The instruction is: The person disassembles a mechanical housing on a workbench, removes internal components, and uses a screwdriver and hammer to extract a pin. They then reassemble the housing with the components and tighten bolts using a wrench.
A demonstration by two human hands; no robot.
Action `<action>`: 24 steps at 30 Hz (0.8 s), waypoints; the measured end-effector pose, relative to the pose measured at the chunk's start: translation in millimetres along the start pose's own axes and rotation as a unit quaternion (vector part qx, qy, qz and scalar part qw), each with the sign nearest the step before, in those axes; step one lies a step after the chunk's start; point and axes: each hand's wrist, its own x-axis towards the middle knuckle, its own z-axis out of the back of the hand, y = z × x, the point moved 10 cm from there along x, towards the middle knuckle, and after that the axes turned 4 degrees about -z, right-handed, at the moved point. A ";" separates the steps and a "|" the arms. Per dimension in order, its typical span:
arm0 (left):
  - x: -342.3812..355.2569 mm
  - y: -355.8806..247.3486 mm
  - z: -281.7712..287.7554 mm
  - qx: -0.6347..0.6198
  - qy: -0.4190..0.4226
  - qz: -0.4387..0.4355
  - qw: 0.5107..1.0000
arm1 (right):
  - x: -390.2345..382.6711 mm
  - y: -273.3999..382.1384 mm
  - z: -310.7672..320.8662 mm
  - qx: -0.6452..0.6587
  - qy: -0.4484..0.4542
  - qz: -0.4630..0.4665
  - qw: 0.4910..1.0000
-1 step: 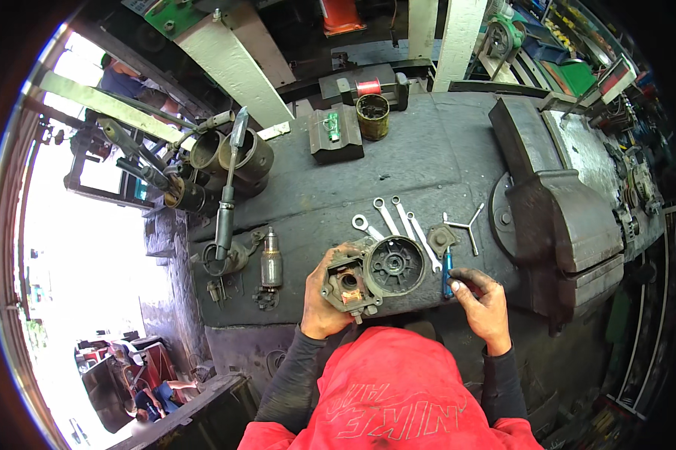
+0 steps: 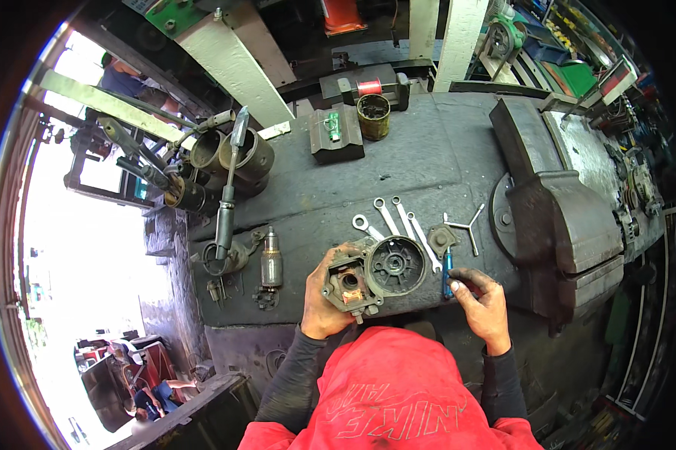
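Note:
My left hand [image 2: 321, 304] is wrapped round the left side of a grimy metal motor housing [image 2: 357, 306] at the bench's front edge. The housing has an angular opening with coppery metal inside, beside a round cup [image 2: 396, 267] with a ribbed bottom. At my right hand [image 2: 482, 304], thumb and fingers close at the side of a blue-handled tool [image 2: 448, 276], which looks like a screwdriver; its tip cannot be made out. Just beyond it lies a small diamond-shaped metal cover [image 2: 441, 240]. Several wrenches [image 2: 387, 217] lie behind the housing, and a three-armed wrench [image 2: 469, 226] to their right.
A large bench vise [image 2: 559, 232] stands at the right. An armature [image 2: 271, 262] and a metal cylinder [image 2: 233, 257] with a long tool standing in it are at the left. Farther back are a metal block [image 2: 336, 146], a grimy can [image 2: 373, 120] and large pipe sections [image 2: 252, 161].

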 end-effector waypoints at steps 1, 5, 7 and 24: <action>0.6 1.7 -1.2 -0.011 0.007 0.012 1.000 | 1.4 1.1 -1.8 -0.006 0.003 0.001 1.000; 12.1 -8.4 -1.8 0.053 0.013 -0.034 0.998 | 4.5 4.6 -9.8 -0.024 0.009 0.010 1.000; 15.0 -15.2 -1.9 0.095 0.011 -0.051 0.994 | 3.1 4.4 -13.3 -0.031 0.011 0.007 0.999; 20.0 -10.5 -1.3 0.086 0.022 0.000 0.996 | -10.3 -2.0 -20.9 -0.036 -0.013 -0.004 0.999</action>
